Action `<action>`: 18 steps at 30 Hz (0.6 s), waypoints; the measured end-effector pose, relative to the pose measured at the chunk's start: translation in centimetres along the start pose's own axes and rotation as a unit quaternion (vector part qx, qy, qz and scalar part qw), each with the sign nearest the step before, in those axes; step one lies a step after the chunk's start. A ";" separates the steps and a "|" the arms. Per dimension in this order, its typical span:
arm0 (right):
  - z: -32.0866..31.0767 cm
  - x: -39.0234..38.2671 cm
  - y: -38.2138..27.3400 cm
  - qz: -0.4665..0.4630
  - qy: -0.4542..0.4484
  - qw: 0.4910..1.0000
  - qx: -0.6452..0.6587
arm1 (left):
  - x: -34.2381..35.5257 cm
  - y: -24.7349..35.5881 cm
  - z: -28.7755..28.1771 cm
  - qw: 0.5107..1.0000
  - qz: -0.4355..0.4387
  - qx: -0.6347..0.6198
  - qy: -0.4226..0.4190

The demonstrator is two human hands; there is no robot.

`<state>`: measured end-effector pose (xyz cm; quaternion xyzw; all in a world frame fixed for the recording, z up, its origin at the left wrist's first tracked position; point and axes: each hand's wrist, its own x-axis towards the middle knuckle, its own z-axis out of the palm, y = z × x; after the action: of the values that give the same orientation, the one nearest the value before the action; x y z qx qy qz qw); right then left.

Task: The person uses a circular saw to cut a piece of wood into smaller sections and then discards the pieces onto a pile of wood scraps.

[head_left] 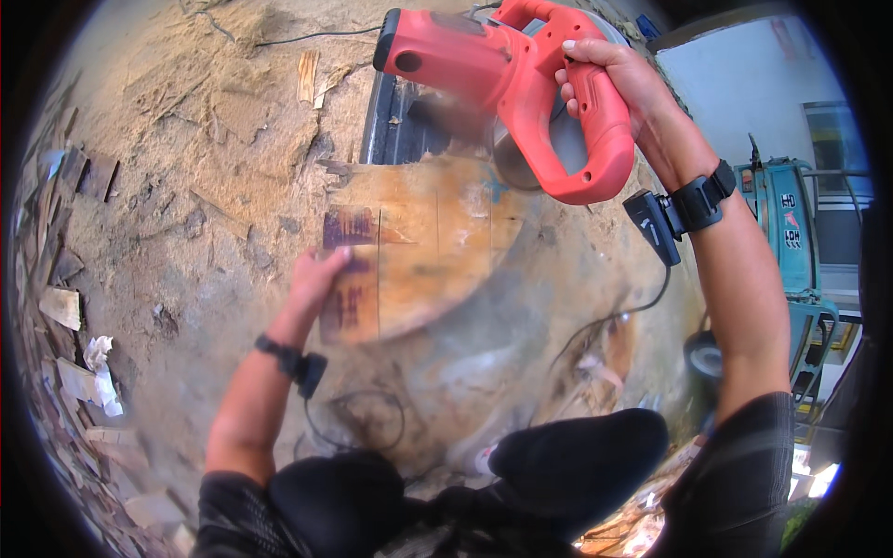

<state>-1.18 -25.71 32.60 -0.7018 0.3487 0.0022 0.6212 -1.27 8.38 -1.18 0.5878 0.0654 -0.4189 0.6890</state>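
My right hand (595, 79) is closed on the handle of a red power saw (549, 130) at the top, over a dark metal base (379, 121). A round metal part beneath the saw is partly hidden. My left hand (327, 265) grips the left edge of a worn plywood piece (428, 251) with purple markings and a curved lower edge, which lies beside the base and partly below the saw. A strapped black device sits on each of my wrists, with cables hanging from them.
Sawdust (233, 121) covers the ground around the saw. Wood offcuts (60, 307) are scattered along the left. A teal wheeled machine (791, 223) stands at the right beside a pale wall (726, 74). A black cable (307, 39) runs across the top, and my legs show below.
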 end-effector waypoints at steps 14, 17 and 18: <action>0.6 -0.9 2.5 -0.048 -0.012 0.999 -0.021 | -0.8 1.3 0.4 1.000 -0.013 -0.002 -0.008; 0.7 -1.0 3.2 -0.058 -0.011 0.998 -0.033 | -0.4 0.9 0.1 1.000 -0.005 0.011 -0.006; 0.7 -1.1 3.4 -0.056 -0.007 0.998 -0.038 | -0.3 0.8 0.0 1.000 -0.005 0.017 -0.010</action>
<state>-3.37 -24.51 29.94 -0.7430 0.3047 -0.0145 0.5957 -0.88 8.47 -0.39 0.5948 0.0538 -0.4291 0.6776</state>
